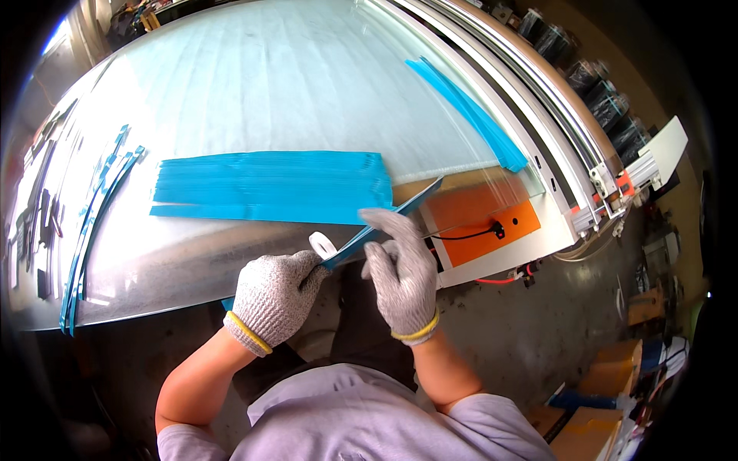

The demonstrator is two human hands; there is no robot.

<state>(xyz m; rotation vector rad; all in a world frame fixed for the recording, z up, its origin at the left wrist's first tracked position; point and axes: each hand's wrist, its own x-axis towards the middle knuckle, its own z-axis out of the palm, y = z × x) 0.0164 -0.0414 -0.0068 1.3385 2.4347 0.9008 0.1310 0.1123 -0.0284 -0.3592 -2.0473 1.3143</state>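
My left hand [273, 296], in a grey knit glove with a yellow cuff, is closed on the near end of a narrow blue strip [421, 197]. The strip slants up and to the right past my other hand. A small white curled piece [323, 245] sticks up beside my left fingers; its kind is unclear. My right hand [401, 280], gloved alike, is at the strip's middle with its fingers loosely bent and apart, slightly blurred. Just beyond lies a wide row of blue strips [269, 184] side by side on the table [169, 276].
Another bundle of blue strips [469, 115] lies by a white metal rail [530, 115] on the right. Loose blue strips [100, 215] and dark narrow pieces [46, 207] are at the left. An orange panel [492, 234] has a black cable. Cardboard boxes [588, 434] stand on the floor.
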